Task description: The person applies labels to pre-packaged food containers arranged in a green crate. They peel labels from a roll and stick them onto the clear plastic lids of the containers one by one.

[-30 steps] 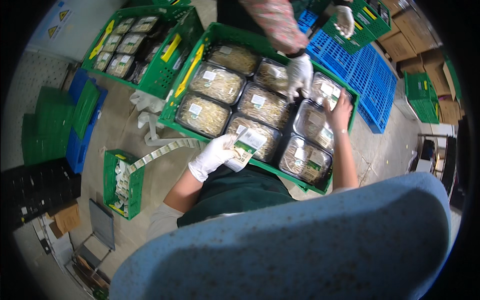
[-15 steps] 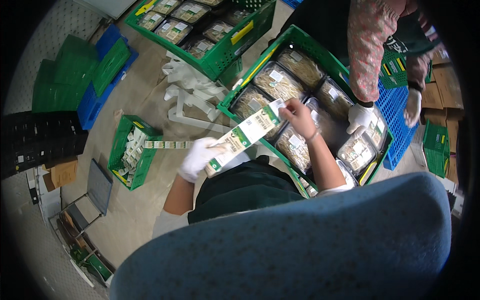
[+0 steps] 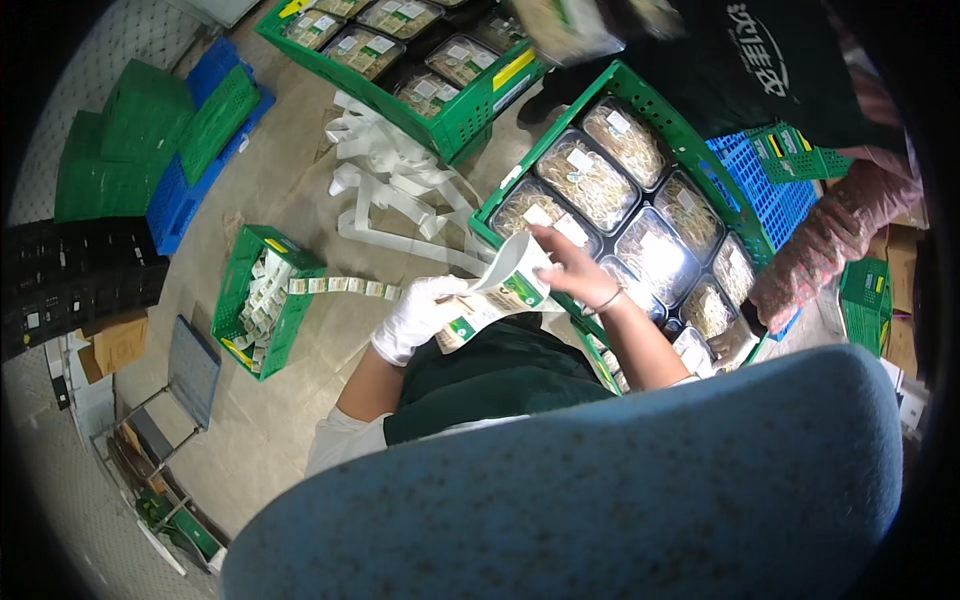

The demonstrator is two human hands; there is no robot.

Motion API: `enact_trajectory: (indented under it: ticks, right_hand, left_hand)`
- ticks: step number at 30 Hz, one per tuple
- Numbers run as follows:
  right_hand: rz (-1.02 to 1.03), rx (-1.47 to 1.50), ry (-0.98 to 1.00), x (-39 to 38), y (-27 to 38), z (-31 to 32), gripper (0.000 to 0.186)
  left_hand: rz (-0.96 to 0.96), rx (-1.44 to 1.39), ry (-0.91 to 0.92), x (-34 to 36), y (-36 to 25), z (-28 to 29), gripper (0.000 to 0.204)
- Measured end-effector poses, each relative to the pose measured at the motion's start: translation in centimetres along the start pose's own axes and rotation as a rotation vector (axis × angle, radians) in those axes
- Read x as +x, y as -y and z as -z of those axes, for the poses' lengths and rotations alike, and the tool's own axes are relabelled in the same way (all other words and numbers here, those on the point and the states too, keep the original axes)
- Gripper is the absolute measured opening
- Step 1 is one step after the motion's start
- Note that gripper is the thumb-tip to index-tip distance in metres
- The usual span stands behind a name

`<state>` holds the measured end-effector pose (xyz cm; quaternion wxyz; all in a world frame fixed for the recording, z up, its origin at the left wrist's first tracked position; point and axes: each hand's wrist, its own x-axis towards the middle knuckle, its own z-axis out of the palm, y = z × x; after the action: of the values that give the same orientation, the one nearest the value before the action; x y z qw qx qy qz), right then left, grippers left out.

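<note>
My left hand (image 3: 415, 318), in a white glove, is closed around the lower part of a strip of printed white-and-green labels (image 3: 508, 292). My bare right hand (image 3: 582, 272) pinches the strip's upper end, which curls back in a loop. The strip runs on from my left hand as a line of small labels (image 3: 345, 286) to a small green crate (image 3: 284, 345) with a heap of labels in it. Just beyond my right hand stands a large green crate (image 3: 690, 155) with several clear-lidded trays of bean sprouts (image 3: 588, 182).
Another green crate (image 3: 440, 135) of labelled trays stands at the far side. White backing ribbon (image 3: 385, 180) lies tangled on the floor. A co-worker's floral sleeve (image 3: 830, 240) reaches in at right, and blurred packs (image 3: 570, 30) hang at the top. A blue pallet (image 3: 770, 200) lies beyond.
The strip, stretched flat before, now bends into a loop between my hands. Its upper end has come down. The co-worker's gloved hand has left the trays, and packs have appeared at the top.
</note>
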<state>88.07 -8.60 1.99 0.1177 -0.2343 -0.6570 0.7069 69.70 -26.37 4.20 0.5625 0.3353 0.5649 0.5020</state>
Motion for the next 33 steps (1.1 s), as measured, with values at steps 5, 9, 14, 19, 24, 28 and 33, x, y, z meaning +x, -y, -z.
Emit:
enact_trajectory:
  ticks: [5,9,14,19,24,28,33]
  right_hand:
    - [-0.069,-0.105,-0.115,-2.3,0.9,0.4,0.02]
    - [-0.106,-0.433,-0.17,-3.5,4.7,-0.1,0.021]
    - [0.26,-0.736,-0.443,-1.0,2.1,4.2,0.015]
    - [-0.043,-1.165,-0.534,4.2,-4.4,13.3,0.026]
    - [-0.046,-1.486,-0.628,4.6,-9.8,13.2,0.047]
    - [-0.071,-0.983,-0.706,2.6,-4.7,8.8,0.05]
    - [0.176,-0.527,-0.22,-1.7,2.4,4.5,0.022]
  left_hand:
    - [-0.228,0.805,-0.018,2.4,-3.3,-1.2,0.033]
    - [-0.072,-0.004,0.077,5.6,-2.3,-6.1,0.037]
    - [0.016,0.487,-0.113,7.9,1.0,-6.2,0.01]
    - [0.222,-0.097,-0.187,8.4,2.4,-4.4,0.01]
    - [0.267,-0.202,-0.208,7.1,1.3,-3.9,0.018]
    - [0.167,-0.314,-0.206,7.3,0.8,-5.1,0.018]
    - [0.234,0.376,0.001,8.5,1.0,-3.9,0.024]
